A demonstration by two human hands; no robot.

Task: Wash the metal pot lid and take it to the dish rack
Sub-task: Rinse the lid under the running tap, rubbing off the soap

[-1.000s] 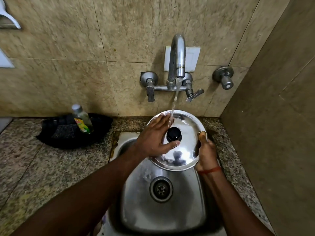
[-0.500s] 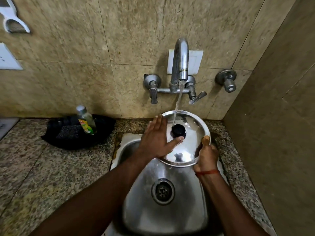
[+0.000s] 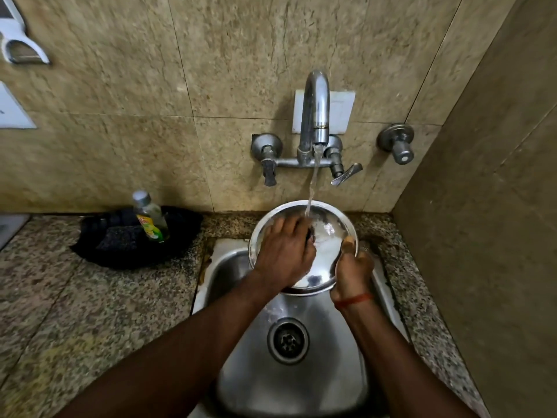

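Two hands hold one round stainless-steel pot lid (image 3: 327, 236) under running water, above the far end of the sink.

The lid sits tilted over the far edge of the steel sink basin (image 3: 289, 384), directly below the chrome wall tap (image 3: 315, 113); the water stream (image 3: 312, 188) strikes its far part. The right hand (image 3: 352, 270) grips the lid's right rim, thumb on top. The left hand (image 3: 284, 254) lies palm down across the lid's centre, fingers bent over the knob; whether they grasp it cannot be told. To the left, a clear plastic bottle (image 3: 150, 218) stands on a black cloth (image 3: 180, 233) on the speckled granite counter (image 3: 90, 312).
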